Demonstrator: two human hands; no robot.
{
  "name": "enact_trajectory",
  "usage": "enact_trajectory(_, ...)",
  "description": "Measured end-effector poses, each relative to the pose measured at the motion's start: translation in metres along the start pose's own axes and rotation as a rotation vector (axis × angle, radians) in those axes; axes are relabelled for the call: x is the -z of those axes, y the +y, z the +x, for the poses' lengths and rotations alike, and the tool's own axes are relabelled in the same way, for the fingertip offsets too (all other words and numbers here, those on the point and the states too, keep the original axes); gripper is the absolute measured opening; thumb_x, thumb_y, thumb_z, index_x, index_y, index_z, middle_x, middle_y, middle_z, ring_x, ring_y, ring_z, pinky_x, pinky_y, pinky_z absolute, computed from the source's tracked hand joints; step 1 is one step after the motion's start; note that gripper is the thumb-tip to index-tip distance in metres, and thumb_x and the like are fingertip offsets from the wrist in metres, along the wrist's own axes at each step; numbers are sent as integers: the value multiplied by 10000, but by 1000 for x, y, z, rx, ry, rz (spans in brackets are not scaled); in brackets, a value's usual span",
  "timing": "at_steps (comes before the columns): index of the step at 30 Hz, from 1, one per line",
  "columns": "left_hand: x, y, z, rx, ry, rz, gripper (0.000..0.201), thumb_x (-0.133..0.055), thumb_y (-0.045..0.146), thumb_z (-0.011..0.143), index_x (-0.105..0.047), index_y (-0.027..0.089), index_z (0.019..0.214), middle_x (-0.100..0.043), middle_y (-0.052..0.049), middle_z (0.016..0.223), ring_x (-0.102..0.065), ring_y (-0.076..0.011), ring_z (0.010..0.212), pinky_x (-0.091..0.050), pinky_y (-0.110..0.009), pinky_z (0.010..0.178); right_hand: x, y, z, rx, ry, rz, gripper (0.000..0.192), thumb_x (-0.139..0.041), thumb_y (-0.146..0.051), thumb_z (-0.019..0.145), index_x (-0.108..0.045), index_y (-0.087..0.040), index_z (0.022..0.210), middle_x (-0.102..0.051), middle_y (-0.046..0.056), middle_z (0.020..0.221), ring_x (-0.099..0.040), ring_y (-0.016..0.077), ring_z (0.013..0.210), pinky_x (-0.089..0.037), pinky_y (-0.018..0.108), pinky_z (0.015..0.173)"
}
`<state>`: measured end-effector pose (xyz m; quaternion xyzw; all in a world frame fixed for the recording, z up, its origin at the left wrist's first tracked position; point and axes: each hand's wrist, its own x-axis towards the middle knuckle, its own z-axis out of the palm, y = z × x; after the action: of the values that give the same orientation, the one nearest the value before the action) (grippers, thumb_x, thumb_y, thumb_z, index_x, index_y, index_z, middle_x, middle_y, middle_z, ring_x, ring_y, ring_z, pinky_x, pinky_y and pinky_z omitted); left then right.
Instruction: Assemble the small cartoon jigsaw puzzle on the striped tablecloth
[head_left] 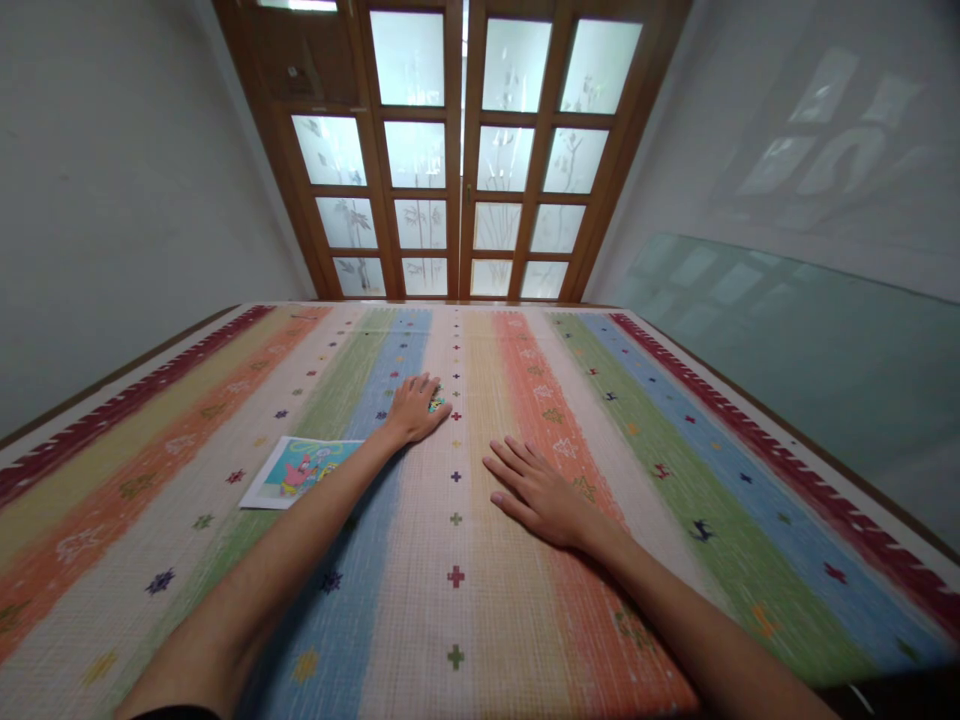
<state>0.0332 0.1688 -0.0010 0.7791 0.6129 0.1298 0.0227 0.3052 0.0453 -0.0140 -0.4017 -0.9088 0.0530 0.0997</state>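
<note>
Small colourful pieces (436,402) at frame centre, left hand (415,408) cupped over them (grip unclear), right hand (538,492) flat, fingers spread, on striped cloth (525,600), cartoon picture (300,470) lower left.

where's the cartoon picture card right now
In the head view the cartoon picture card lies flat on the striped mat, left of centre, just left of the left forearm and nearer the person than the left hand.

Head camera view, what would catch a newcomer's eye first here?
The striped mat fills the floor in bands of red, orange, green and blue. Two bare arms reach across it: the left hand covers a small colourful piece mid-mat, and the right hand lies flat, fingers spread. A cartoon picture lies left of the left arm, before wooden glass doors.
</note>
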Motion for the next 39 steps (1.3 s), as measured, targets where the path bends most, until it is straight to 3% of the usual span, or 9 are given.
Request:
enact_trajectory(7,-1,0,-1,-57,-123,-30,613,-439,519,1013,-453,198,1534,-372,-106,1636,-276,-348,1531,-183,-524,1240,3,-2,1,0,-10,-3,573,-382,-502,1068,-433,-217,1562,-324,110,1657,-251,323,1548,-240,584,1251)
enact_trajectory(16,0,14,-39,-145,-95,-109,548,-426,450,1018,-491,190,1495,-432,-104,1604,-296,-300,1531,-204,-473,1256,0,0,1,13,9,1,567,-383,-488,1068,-431,-217,1563,-318,111,1657,-237,324,1552,-248,596,1246)
enact_trajectory(21,5,18,-55,-182,-68,-177,645,-456,454,991,-378,152,1555,-460,-137,1579,-422,-266,1465,-310,-413,1219,-1,1,1,12,30,-6,564,-390,-490,1067,-421,-235,1569,-323,98,1657,-238,316,1553,-236,583,1254)
enact_trajectory(23,7,17,-54,-135,-16,-182,712,-480,478,978,-322,132,1579,-411,-159,1607,-371,-286,1494,-283,-432,1230,-2,2,1,12,30,-6,565,-389,-496,1066,-411,-249,1574,-323,93,1657,-244,318,1551,-235,588,1253)
enact_trajectory(26,10,13,-46,55,57,-128,799,-492,556,969,-277,109,1595,-317,-192,1648,-197,-366,1554,-171,-532,1252,-1,1,1,7,21,-7,567,-387,-501,1066,-409,-252,1575,-324,92,1656,-248,323,1549,-231,599,1251)
enact_trajectory(29,9,7,-36,209,-10,-73,884,-488,650,950,-289,69,1586,-246,-247,1656,-140,-454,1544,-141,-609,1229,1,0,1,7,13,-14,568,-384,-493,1067,-429,-225,1565,-321,106,1654,-261,334,1543,-240,603,1247)
enact_trajectory(31,7,5,-33,207,-60,-70,876,-483,663,949,-353,41,1551,-269,-279,1636,-169,-472,1532,-147,-612,1223,2,-1,1,12,13,-18,566,-388,-487,1067,-438,-215,1561,-323,113,1652,-272,339,1539,-248,604,1244)
enact_trajectory(39,-1,18,-48,-68,-59,-157,573,-452,459,1012,-460,148,1494,-461,-140,1579,-356,-271,1505,-273,-409,1233,-3,3,0,25,47,-12,557,-407,-482,1063,-422,-249,1569,-328,99,1654,-268,335,1541,-250,604,1243)
